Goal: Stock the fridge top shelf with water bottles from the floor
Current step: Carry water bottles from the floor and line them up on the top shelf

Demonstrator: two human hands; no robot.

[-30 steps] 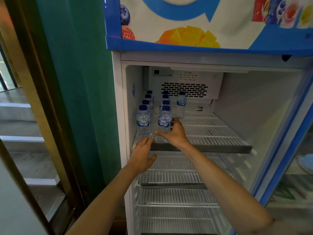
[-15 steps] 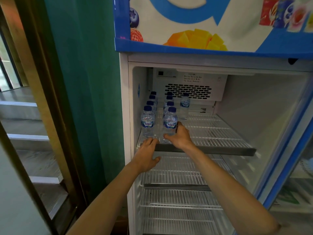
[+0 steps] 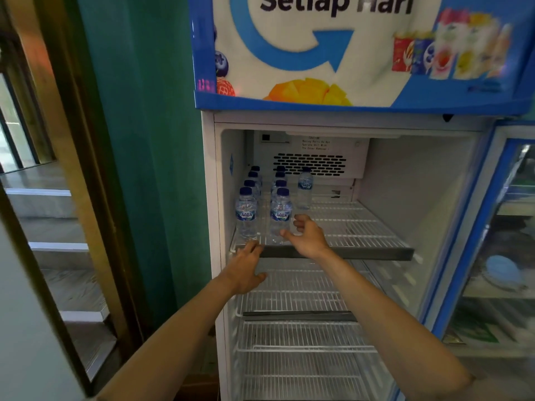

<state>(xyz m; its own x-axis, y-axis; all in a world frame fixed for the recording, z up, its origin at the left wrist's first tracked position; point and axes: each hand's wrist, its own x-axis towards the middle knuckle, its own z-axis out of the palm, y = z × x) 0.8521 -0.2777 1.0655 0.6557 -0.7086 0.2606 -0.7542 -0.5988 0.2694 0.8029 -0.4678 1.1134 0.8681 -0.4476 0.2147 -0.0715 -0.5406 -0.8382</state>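
On the white wire top shelf [image 3: 362, 227] of the open blue-and-white display fridge [image 3: 434, 183], small clear plastic water bottles with dark blue caps [image 3: 262, 195] are ranged in two rows along the left wall, with one more bottle [image 3: 304, 188] standing alone just to the right at the back. The front bottle of the second row [image 3: 280, 212], which was touched by the right hand [image 3: 308, 237] half a second ago, has now been released: the grip of that hand is seen loosely curled round nothing, just beside the bottle and apart from it. The left hand [image 3: 246, 267] is held lower, its fingers relaxed and straight, their tips at the dark front rail of the shelf [image 3: 362, 253]; nothing is gripped by it either. From this it is judged that the latest pair has been set in place and that both hands are free for more bottles. Most of the shelf to the right remains unfilled. The floor stock is not shown.
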